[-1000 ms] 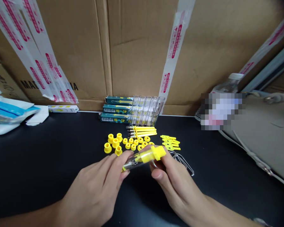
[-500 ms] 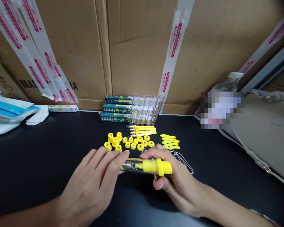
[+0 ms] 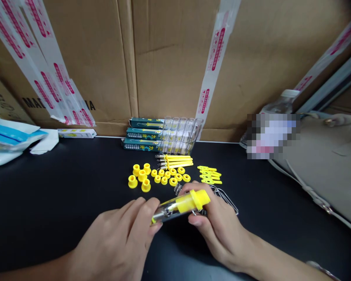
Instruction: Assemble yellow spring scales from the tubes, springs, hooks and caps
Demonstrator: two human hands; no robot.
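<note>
A spring scale with a clear tube [image 3: 163,210] and a yellow end cap [image 3: 197,200] is tilted up to the right. Wrapped round its lower left end, the fingers of my left hand [image 3: 121,230] are closed and hide that part. My right hand [image 3: 215,222] is beside the capped end, its fingers curled with a metal wire hook [image 3: 196,212] between index finger and thumb, partly hidden. Inside the tube, a metal part and a yellow part show. Beyond my hands lie several yellow caps [image 3: 142,175], yellow rings [image 3: 178,177] and yellow rods with metal ends [image 3: 178,160].
Small green boxes [image 3: 143,134] and clear tubes [image 3: 184,134] stand at the back against a large cardboard box [image 3: 169,66]. Flat yellow pieces [image 3: 210,175] and bent wire hooks [image 3: 226,199] lie to the right. A bottle [image 3: 280,103] and a bag [image 3: 330,156] are farther right.
The spring scale has gone from nearly level to tilted, its left end lower and its cap higher. My left hand has moved down and closed round the tube.
</note>
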